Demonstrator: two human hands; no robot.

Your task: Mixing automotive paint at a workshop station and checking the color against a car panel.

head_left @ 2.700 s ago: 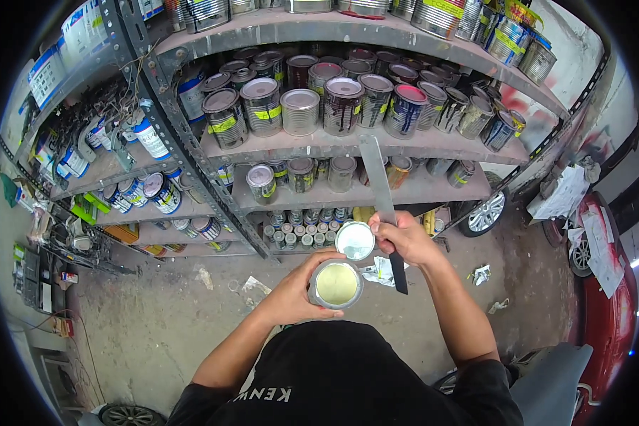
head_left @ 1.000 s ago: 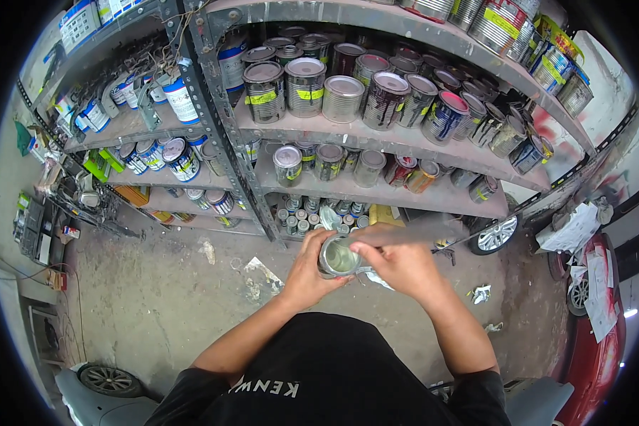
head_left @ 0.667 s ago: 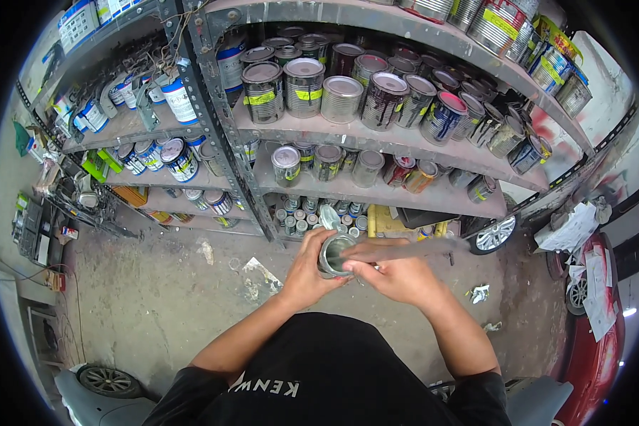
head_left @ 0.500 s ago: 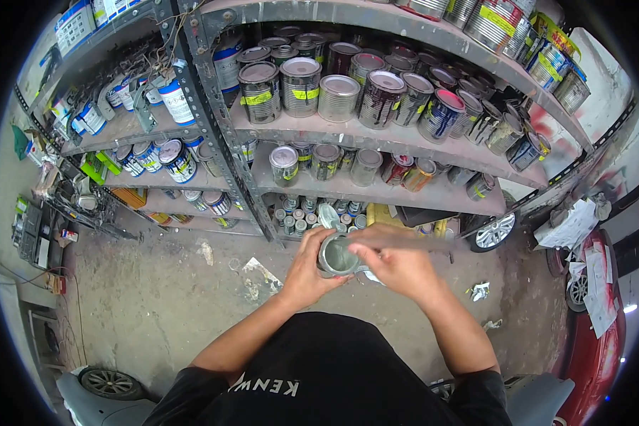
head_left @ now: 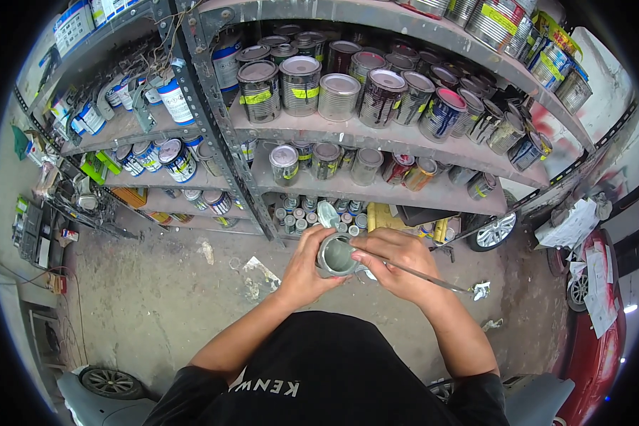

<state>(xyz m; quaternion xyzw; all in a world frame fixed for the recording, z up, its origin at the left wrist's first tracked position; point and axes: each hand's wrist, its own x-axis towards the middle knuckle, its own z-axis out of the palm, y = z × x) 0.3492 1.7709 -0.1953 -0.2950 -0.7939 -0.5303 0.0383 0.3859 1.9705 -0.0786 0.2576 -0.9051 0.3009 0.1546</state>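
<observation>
My left hand [head_left: 304, 268] is wrapped round an open can [head_left: 324, 264] with grey-green paint inside. Between the fingers and thumb of my right hand [head_left: 402, 261] is a thin dark stirring stick [head_left: 433, 278]. One end of the stick reaches the can's rim and the other points out to the lower right; whether its tip touches the paint cannot be made out. Just beyond the can shows a pale grey-green lid-like piece [head_left: 327, 213], and I cannot tell whether it is attached.
Metal shelves [head_left: 376, 136] ahead carry many paint cans [head_left: 300, 85]. Small containers [head_left: 290, 226] and a yellow object [head_left: 382, 221] are low down. A paint-stained sheet [head_left: 260, 277] and crumpled scraps [head_left: 481, 290] lie on the floor. A red car body [head_left: 595, 341] stands at the right.
The stick was blurred and roughly level; now it is sharp and slants down to the right. My right hand has turned slightly, while my left hand and the can have barely moved.
</observation>
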